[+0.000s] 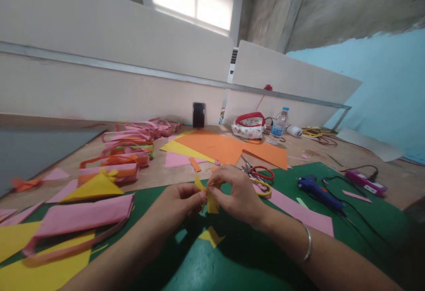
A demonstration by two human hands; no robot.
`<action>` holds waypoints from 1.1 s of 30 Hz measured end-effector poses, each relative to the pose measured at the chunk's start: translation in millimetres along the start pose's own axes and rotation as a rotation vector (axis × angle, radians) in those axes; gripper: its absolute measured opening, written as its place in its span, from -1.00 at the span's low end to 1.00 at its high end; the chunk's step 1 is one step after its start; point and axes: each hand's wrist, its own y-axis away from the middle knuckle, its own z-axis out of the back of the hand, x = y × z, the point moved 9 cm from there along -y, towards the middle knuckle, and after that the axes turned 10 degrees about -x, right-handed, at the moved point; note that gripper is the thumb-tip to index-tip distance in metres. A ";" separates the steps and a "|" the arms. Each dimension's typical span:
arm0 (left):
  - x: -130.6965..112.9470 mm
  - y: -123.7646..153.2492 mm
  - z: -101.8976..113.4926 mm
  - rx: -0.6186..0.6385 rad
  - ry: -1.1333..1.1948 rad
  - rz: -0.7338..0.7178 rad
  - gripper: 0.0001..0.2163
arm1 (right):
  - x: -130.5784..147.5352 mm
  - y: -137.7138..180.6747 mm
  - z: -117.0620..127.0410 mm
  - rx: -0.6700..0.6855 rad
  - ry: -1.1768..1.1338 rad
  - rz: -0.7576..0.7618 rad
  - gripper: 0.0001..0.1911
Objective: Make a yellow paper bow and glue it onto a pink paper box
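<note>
Between both hands, above the green mat (179, 264), is a small folded piece of yellow paper (213, 204). My left hand (186, 200) pinches its left side between thumb and fingers. From the other side my right hand (234, 192) grips it, fingers curled close to the left fingertips and hiding part of the piece. A yellow paper scrap (212, 237) lies on the mat just below the hands. Scissors with red handles (264, 172) and another pair with yellow handles (264, 188) lie beyond my right hand.
Pink and orange paper bags (133, 138) and a pink bag (86, 211) lie left. Orange sheets (212, 145) are behind the hands. A blue glue gun (320, 193) with its cord lies right. A phone (198, 115), a pouch (249, 126) and a bottle (278, 126) stand at the back.
</note>
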 end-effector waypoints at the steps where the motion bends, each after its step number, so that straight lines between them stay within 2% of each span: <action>1: 0.0 -0.1 -0.4 0.000 -0.001 0.003 -0.70 | -0.3 0.0 0.3 -0.002 0.002 -0.005 -0.90; 11: -4.2 4.4 0.4 -0.013 -0.020 -0.013 -0.72 | -15.5 -7.5 24.2 -0.106 0.011 -0.148 -0.91; 16: -2.5 0.9 3.8 -0.005 -0.175 -0.035 -0.73 | -12.4 -8.5 18.1 -0.039 0.021 -0.058 -0.93; 19: -18.7 -0.6 20.1 -0.147 -0.306 -0.163 -0.63 | -8.7 -6.6 9.6 0.023 0.033 -0.014 -0.98; 21: -34.9 2.5 29.4 -0.243 -0.337 -0.272 -0.59 | -7.9 -5.4 6.3 0.040 0.019 -0.022 -0.92; 22: -40.6 4.2 29.1 -0.238 -0.322 -0.308 -0.62 | -7.0 -5.1 5.7 0.038 0.005 -0.024 -0.90; 27: -45.0 9.0 6.9 -0.041 -0.137 -0.337 -0.79 | 1.4 -4.2 4.7 0.018 -0.009 0.033 -0.90; 33: -43.6 12.4 7.5 -0.127 -0.158 -0.373 -0.82 | 9.3 -2.5 9.6 -0.063 0.000 0.133 -0.94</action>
